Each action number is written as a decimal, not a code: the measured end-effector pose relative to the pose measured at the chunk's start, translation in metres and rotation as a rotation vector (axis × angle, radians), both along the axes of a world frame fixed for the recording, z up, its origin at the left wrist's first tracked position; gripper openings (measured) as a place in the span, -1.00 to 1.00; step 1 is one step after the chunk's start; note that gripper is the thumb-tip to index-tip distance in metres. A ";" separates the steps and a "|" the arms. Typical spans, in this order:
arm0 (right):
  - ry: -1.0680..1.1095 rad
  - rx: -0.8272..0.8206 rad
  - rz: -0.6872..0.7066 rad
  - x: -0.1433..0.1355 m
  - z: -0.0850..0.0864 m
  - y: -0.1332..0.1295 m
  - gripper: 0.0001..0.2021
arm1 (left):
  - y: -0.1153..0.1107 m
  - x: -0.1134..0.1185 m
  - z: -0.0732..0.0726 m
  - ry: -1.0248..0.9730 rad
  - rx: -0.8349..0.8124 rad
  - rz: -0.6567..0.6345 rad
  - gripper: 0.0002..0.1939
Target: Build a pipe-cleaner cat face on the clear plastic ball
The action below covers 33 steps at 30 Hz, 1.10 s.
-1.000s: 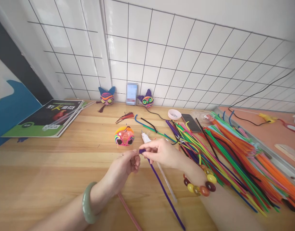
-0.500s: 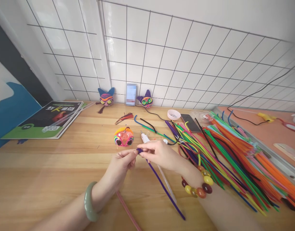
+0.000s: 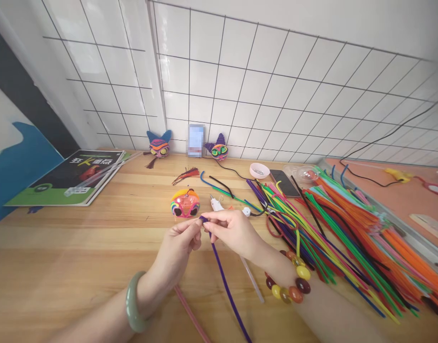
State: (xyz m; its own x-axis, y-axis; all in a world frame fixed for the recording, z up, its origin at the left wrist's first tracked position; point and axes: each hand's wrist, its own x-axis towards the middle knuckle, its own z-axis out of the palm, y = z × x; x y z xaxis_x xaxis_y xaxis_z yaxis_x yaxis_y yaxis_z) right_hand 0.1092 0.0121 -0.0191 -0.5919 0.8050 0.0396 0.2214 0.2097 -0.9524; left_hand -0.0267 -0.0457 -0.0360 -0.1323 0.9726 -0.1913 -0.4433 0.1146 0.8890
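Between my fingertips is the small bent end of a purple pipe cleaner (image 3: 223, 278), whose long tail hangs down toward the table's front edge. My left hand (image 3: 179, 240) pinches this end from the left. From the right, my right hand (image 3: 233, 231) closes thumb and fingers on it too. Just beyond my hands stands a clear ball (image 3: 185, 204) trimmed with orange, pink and rainbow strips and two dark eyes. A white glue gun (image 3: 216, 204) lies partly behind my right hand, its clear glue stick (image 3: 253, 281) showing below. A pink pipe cleaner (image 3: 191, 312) passes under my left wrist.
Many coloured pipe cleaners (image 3: 347, 238) are heaped on the right. Two finished masks (image 3: 159, 145) with pointed ears and a lit phone lean by the wall. A pink bowl (image 3: 259, 170), a dark phone (image 3: 283, 183) and a book (image 3: 67, 178) lie on the wooden table.
The purple pipe cleaner's tail has swung left and nearer to me. Both hands have shifted slightly left and up, still pinching its end.
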 end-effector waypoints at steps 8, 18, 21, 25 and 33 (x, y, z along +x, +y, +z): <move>-0.146 0.054 0.136 0.017 0.016 0.008 -0.76 | -0.001 -0.003 -0.001 -0.149 -0.039 -0.179 -0.71; -0.263 0.195 0.290 0.023 0.028 0.008 -0.79 | 0.002 -0.005 -0.008 -0.060 -0.077 -0.219 -0.80; -0.218 0.133 0.186 0.018 0.020 0.006 -0.81 | 0.002 -0.006 -0.007 0.010 -0.037 -0.142 -0.77; -0.143 0.022 0.061 0.011 0.010 0.003 -0.80 | 0.004 -0.007 -0.007 0.057 0.003 -0.040 -0.75; -0.080 0.075 0.045 0.001 0.007 -0.007 -0.82 | 0.002 -0.007 -0.011 0.032 0.033 0.027 -0.83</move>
